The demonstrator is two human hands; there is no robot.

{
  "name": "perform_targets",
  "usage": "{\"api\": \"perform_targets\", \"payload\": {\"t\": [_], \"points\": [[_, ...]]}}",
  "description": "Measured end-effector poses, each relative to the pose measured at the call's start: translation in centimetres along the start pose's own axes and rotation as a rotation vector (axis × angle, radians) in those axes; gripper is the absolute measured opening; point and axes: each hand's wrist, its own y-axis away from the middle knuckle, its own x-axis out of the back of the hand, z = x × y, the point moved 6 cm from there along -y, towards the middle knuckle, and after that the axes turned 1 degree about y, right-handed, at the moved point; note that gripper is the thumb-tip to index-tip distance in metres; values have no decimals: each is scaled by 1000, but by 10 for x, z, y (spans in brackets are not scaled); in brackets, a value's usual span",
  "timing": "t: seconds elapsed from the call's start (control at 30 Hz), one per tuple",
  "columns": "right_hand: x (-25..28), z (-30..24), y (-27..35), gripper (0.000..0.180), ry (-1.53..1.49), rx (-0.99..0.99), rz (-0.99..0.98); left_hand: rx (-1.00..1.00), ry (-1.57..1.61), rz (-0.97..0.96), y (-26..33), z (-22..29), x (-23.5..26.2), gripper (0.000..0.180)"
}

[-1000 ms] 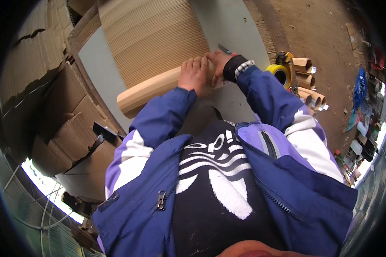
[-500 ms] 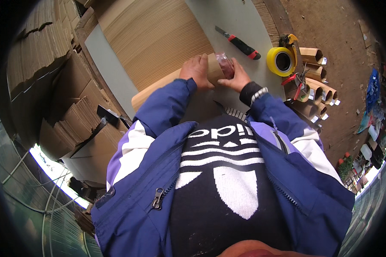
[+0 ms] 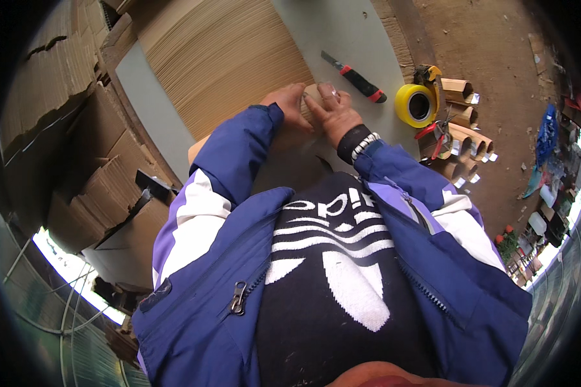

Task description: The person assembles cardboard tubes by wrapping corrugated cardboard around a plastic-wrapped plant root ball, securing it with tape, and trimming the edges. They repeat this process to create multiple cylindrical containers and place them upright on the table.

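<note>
A rolled cardboard tube (image 3: 196, 148) lies across the near edge of a stack of corrugated cardboard sheets (image 3: 226, 58); my forearm and hands cover most of it. My left hand (image 3: 290, 106) is closed around the tube near its right end, thumb toward me. Over that same end my right hand (image 3: 337, 116) is pressed, fingers bent across the rim. A small glint of clear plastic shows by the right fingers, but the red plastic-wrapped item there is mostly hidden.
Right of my hands on the grey tabletop (image 3: 384, 58) lie a utility knife (image 3: 361, 82), a roll of yellow tape (image 3: 414, 106) and red-handled pliers (image 3: 440, 135). Several folded cardboard tubes (image 3: 463, 116) stand beyond the table's right edge. Cardboard stacks (image 3: 51, 84) rise at left.
My right hand has moved left and up over the tube's end, covering the red plastic-wrapped item that stuck out there. My left hand keeps its hold; the whole view has shifted slightly.
</note>
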Motion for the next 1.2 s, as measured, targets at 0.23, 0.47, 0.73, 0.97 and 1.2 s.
{"api": "perform_targets", "payload": {"t": [0.23,0.47,0.73,0.97,1.2], "points": [[35,-6,-70,88,15,-44,-468,-82,-218,331,11,-1,12,113],[15,33,-135,119,-377,-2,-605,98,-273,285,11,5,40,107],[-48,67,-50,100,-1036,-342,-68,103,-68,57,-9,-11,65,92],[0,45,35,110,-600,-329,-151,143,85,37,24,3,-6,92],[34,0,0,73,64,218,-17,130,141,26,19,-6,-4,92]]}}
